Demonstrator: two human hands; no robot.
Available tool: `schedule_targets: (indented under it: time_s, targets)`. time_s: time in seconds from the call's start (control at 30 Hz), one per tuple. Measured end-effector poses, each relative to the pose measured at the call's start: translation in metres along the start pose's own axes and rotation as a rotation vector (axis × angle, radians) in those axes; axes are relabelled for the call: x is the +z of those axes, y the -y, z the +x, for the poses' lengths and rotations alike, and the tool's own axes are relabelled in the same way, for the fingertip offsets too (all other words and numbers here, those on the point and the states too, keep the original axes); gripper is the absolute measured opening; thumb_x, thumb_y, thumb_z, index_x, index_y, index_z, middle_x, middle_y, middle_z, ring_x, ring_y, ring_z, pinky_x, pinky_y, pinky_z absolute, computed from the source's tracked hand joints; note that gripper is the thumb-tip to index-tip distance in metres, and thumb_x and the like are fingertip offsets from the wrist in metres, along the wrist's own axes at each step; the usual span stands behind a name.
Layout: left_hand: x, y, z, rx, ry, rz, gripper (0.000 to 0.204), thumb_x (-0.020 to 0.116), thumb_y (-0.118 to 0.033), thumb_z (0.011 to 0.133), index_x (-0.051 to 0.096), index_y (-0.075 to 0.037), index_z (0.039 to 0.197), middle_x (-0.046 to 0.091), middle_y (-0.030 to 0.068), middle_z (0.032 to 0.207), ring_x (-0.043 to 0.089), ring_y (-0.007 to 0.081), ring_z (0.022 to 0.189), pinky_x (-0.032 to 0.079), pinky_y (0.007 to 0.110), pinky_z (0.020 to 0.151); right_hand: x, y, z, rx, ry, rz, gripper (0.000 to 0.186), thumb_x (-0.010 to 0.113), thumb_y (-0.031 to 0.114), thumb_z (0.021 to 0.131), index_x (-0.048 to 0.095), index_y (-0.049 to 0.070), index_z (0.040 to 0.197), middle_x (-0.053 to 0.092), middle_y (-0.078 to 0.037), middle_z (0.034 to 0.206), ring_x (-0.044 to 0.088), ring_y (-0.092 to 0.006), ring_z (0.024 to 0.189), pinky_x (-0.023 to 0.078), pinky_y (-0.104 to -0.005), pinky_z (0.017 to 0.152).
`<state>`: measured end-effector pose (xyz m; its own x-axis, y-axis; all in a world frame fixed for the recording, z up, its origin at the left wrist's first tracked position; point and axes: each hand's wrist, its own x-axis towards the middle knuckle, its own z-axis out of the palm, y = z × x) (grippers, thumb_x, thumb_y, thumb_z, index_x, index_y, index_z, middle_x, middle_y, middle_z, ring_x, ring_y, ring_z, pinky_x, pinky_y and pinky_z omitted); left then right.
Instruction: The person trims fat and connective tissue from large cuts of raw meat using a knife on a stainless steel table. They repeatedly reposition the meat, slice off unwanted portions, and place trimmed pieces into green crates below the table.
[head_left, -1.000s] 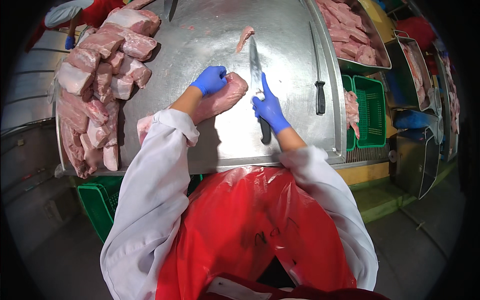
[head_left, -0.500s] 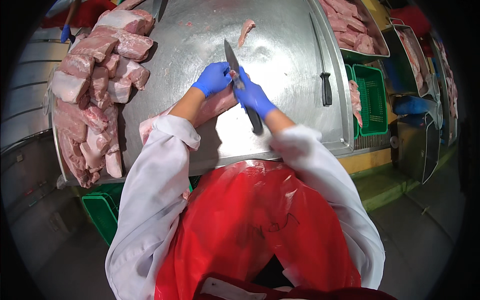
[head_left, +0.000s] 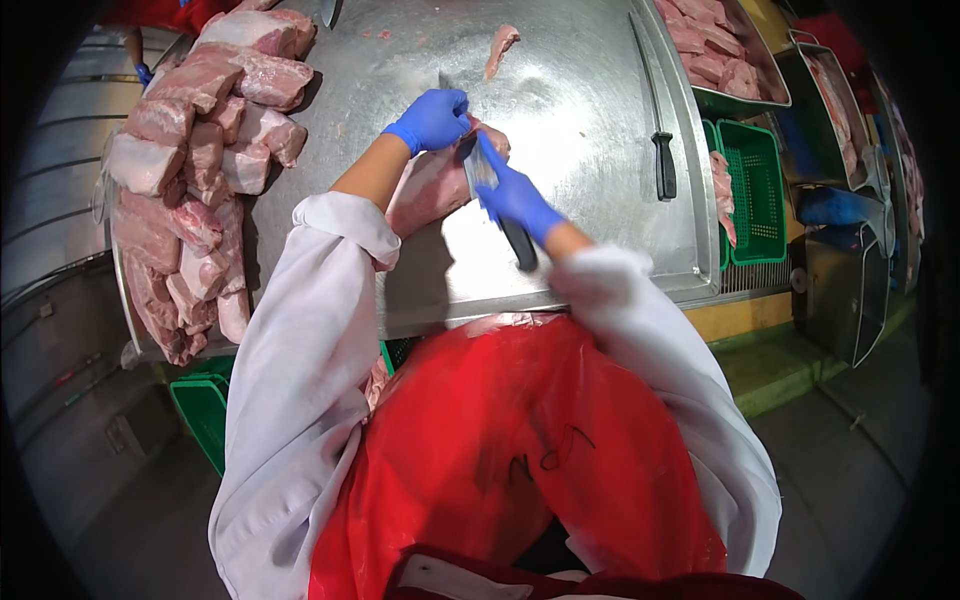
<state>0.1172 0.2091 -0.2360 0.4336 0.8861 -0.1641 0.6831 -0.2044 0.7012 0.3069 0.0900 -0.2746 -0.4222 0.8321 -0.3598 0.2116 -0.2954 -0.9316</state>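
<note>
A long piece of pale pink meat (head_left: 432, 184) lies on the metal work table in front of me, partly under my left forearm. My right hand (head_left: 515, 200), in a blue glove, is closed round a knife (head_left: 519, 246) with a black handle. Its blade runs along the far end of the meat, and its tip shows beyond my left glove. Also in a blue glove, my left hand (head_left: 430, 120) pinches the edge of the meat beside the blade. What exactly sits between those fingertips is mostly hidden.
Many meat pieces (head_left: 205, 165) are heaped at the table's left side. A thin meat strip (head_left: 501, 50) lies farther away. On the right are a sharpening steel (head_left: 662, 150), a green basket (head_left: 752, 190) and a metal tray of meat (head_left: 783, 95). Another person's gloved hand (head_left: 144, 74) shows far left.
The meat's far end now shows beyond my hands. My left hand has shifted slightly away from me, and the blade has passed partly behind it.
</note>
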Motion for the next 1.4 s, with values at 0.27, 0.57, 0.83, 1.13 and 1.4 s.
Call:
schedule_targets:
  time_s: [0.27, 0.57, 0.83, 1.13, 1.4]
  targets:
    - [-0.014, -0.017, 0.008, 0.007, 0.056, -0.014, 0.026, 0.067, -0.022, 0.084, 0.054, -0.001, 0.075, 0.051, 0.0075, 0.065, 0.045, 0.0145, 0.063, 0.044, 0.034, 0.062, 0.006, -0.012, 0.039, 0.013, 0.011, 0.025, 0.082, 0.056, 0.013, 0.095, 0.01, 0.027, 0.161, 0.065, -0.012, 0.074, 0.064, -0.0201, 0.058, 0.057, -0.0338, 0.059]
    - [-0.037, -0.028, 0.011, 0.016, 0.096, 0.039, 0.025, 0.067, -0.024, 0.083, 0.054, -0.003, 0.08, 0.051, 0.0082, 0.07, 0.046, 0.0153, 0.066, 0.045, 0.034, 0.064, 0.04, -0.004, 0.015, 0.025, 0.023, 0.113, 0.083, 0.056, 0.012, 0.094, 0.009, 0.025, 0.162, 0.068, -0.014, 0.082, 0.067, -0.0179, 0.066, 0.058, -0.0348, 0.061]
    - [-0.044, -0.048, 0.005, 0.005, 0.054, -0.004, 0.015, 0.067, -0.019, 0.079, 0.064, -0.004, 0.075, 0.059, 0.0085, 0.063, 0.053, 0.0153, 0.06, 0.048, 0.035, 0.058, 0.077, 0.024, -0.026, 0.072, 0.002, 0.154, 0.082, 0.055, 0.012, 0.094, 0.009, 0.021, 0.161, 0.068, -0.018, 0.082, 0.069, -0.0233, 0.063, 0.058, -0.0374, 0.061]
    - [-0.063, -0.07, -0.019, 0.021, -0.016, 0.027, 0.016, 0.067, -0.019, 0.079, 0.064, -0.004, 0.076, 0.062, 0.0125, 0.066, 0.055, 0.02, 0.062, 0.048, 0.037, 0.061, 0.113, 0.017, -0.05, 0.002, 0.052, -0.086, 0.085, 0.048, 0.006, 0.09, 0.0, 0.012, 0.161, 0.066, -0.026, 0.097, 0.067, -0.0293, 0.061, 0.056, -0.0386, 0.059]
    - [-0.093, -0.097, -0.056, -0.035, -0.102, 0.073, 0.015, 0.066, -0.017, 0.079, 0.066, -0.002, 0.076, 0.063, 0.0159, 0.067, 0.058, 0.0217, 0.061, 0.048, 0.039, 0.061, 0.147, 0.006, -0.07, -0.012, 0.152, -0.044, 0.09, 0.049, 0.005, 0.091, -0.006, 0.021, 0.161, 0.067, -0.018, 0.084, 0.066, -0.0245, 0.061, 0.057, -0.0381, 0.058]
